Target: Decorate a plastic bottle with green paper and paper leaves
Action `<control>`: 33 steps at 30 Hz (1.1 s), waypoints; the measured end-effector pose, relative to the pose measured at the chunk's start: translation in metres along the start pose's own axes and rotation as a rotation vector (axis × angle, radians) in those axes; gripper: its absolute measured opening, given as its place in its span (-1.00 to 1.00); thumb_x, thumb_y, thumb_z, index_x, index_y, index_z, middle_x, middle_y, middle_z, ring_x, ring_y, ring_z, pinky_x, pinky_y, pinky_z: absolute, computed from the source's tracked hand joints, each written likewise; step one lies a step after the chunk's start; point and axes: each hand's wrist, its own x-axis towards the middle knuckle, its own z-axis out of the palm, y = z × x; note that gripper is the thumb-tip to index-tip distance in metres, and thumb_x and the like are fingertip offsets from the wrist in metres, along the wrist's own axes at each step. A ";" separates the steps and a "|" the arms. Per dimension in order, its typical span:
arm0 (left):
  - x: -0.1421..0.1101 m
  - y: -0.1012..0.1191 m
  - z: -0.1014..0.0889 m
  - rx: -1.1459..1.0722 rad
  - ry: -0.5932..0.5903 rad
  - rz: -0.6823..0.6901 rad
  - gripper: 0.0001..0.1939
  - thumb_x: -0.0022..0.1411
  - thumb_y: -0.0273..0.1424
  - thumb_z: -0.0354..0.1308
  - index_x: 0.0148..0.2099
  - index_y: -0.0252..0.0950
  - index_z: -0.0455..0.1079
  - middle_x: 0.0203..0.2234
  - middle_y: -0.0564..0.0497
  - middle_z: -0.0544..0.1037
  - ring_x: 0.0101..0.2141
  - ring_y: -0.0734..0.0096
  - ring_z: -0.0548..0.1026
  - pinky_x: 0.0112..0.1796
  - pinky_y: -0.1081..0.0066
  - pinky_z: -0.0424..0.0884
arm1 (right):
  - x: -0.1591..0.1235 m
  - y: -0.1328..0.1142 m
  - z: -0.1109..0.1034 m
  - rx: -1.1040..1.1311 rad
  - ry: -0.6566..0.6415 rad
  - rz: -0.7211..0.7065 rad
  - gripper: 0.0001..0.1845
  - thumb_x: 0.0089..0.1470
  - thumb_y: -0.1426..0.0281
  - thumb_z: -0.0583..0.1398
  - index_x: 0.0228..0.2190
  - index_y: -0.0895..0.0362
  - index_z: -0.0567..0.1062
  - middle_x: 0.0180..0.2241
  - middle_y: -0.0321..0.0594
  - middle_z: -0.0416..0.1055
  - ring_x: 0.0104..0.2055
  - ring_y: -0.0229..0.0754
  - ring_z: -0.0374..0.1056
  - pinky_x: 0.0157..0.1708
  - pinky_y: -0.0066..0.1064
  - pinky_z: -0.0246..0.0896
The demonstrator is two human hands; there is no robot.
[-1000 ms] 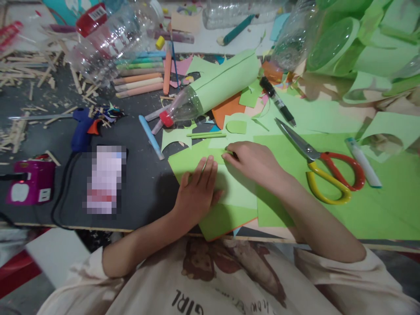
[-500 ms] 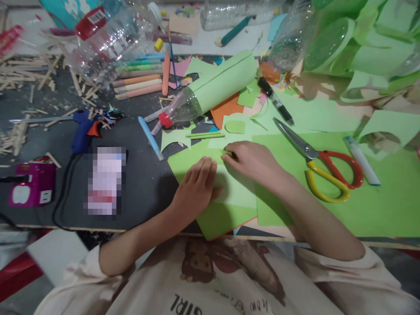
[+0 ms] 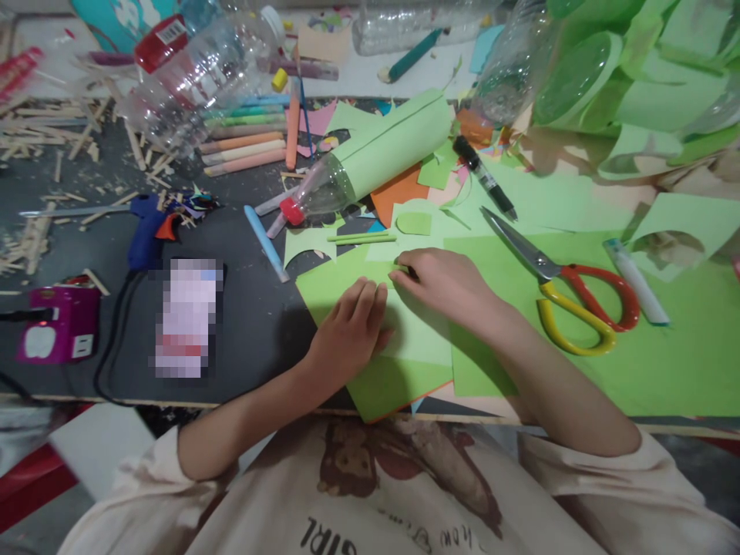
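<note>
My left hand (image 3: 351, 327) lies flat, fingers together and stretched out, pressing down a light green sheet of paper (image 3: 329, 281) at the table's near edge. My right hand (image 3: 445, 281) is closed in a pinch around a small dark pen or pencil whose tip (image 3: 406, 270) touches the paper just above the left fingertips. A plastic bottle wrapped in green paper (image 3: 375, 158) with a red cap lies behind the hands. Red and yellow scissors (image 3: 570, 289) lie open-bladed to the right of my right hand.
A black marker (image 3: 484, 176), a white glue stick (image 3: 636, 281), a blue glue gun (image 3: 144, 227), a pink box (image 3: 55, 324), coloured chalk sticks (image 3: 246, 142), clear bottles (image 3: 196, 69), wood sticks (image 3: 40, 131) and green paper scraps (image 3: 664, 92) crowd the dark table (image 3: 254, 331).
My left hand has curled its fingers slightly and shifted a little on the paper. The right hand holds almost the same spot.
</note>
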 end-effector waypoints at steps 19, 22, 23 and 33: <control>0.000 0.001 0.005 -0.016 0.074 0.001 -0.50 0.38 -0.33 -0.15 0.24 -0.56 0.16 0.04 -0.38 0.41 0.15 0.01 0.31 0.14 0.10 0.28 | 0.001 0.001 -0.001 -0.016 -0.027 0.001 -0.70 0.21 0.33 -0.01 -0.42 0.15 0.46 -0.37 -0.05 0.53 -0.36 -0.11 0.37 -0.50 -0.37 -0.18; 0.001 0.000 0.006 -0.017 0.122 0.031 -0.50 0.36 -0.35 -0.10 0.22 -0.61 0.18 0.01 -0.39 0.42 0.12 0.01 0.33 0.14 0.14 0.27 | 0.002 0.000 0.000 -0.031 -0.020 -0.002 -0.70 0.21 0.34 -0.01 -0.41 0.15 0.46 -0.36 -0.04 0.53 -0.35 -0.09 0.38 -0.50 -0.36 -0.18; 0.001 -0.001 0.006 -0.011 0.137 0.041 -0.50 0.36 -0.35 -0.08 0.21 -0.62 0.19 -0.01 -0.38 0.42 0.11 0.01 0.34 0.13 0.15 0.27 | 0.003 0.000 0.001 -0.034 -0.017 -0.003 -0.70 0.22 0.35 -0.01 -0.41 0.15 0.46 -0.35 -0.04 0.53 -0.34 -0.09 0.38 -0.49 -0.36 -0.17; 0.001 0.000 0.005 0.072 0.157 0.035 -0.53 0.36 -0.32 -0.08 0.19 -0.53 0.23 -0.04 -0.31 0.45 0.08 0.05 0.39 0.11 0.17 0.31 | -0.043 0.004 0.001 -0.154 0.333 -0.311 -0.69 0.22 0.48 0.01 -0.22 0.24 0.55 -0.20 0.06 0.53 -0.19 -0.03 0.37 -0.22 -0.31 0.14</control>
